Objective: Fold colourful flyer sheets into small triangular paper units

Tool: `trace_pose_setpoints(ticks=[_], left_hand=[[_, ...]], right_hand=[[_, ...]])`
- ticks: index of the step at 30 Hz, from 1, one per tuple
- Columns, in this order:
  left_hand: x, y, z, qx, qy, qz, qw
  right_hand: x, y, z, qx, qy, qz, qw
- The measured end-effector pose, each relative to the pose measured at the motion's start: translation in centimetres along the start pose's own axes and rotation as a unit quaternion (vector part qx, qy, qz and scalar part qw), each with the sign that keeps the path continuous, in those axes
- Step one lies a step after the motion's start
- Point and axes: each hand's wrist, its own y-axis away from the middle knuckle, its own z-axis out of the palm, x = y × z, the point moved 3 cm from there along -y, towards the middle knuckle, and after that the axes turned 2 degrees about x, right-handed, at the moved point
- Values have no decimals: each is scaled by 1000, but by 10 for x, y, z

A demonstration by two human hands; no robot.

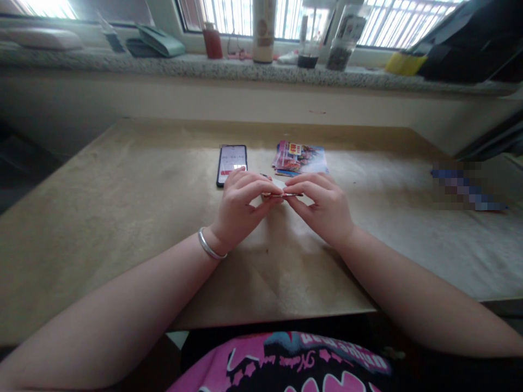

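My left hand (243, 200), with a silver bangle at the wrist, pinches a thin flat piece of paper (273, 195) between thumb and fingers. From the other side my right hand (322, 202) pinches the same piece, and the fingertips of both hands almost meet at its middle. It is seen nearly edge-on, looks folded, and shows dark and reddish colours with a pale part behind. Just beyond the left hand lies a phone (232, 158) with a timer on its lit screen. Past the right hand is a small stack of colourful printed leaflets (304, 159).
The tan table (122, 218) reaches back to a wall below a stone windowsill (163, 64). On the sill stand a red bottle (212, 41), a tall white bottle (263, 32) and clear containers. A blurred bluish item (466, 189) lies at the table's right.
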Motion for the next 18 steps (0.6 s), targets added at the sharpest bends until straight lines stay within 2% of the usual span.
trace_pose_setpoints(ticks=[8,14,18], left_hand=[[-6,1,2,3,30,2,1000],[-9,3,1,13,54,-11,998],[-13,2,0,18,73,-11,997]], right_hand=[[2,1,1,0,-5,-14,1000],[6,0,1,11,-41,25,999],[7,-2,-1,18,-62,18,998]])
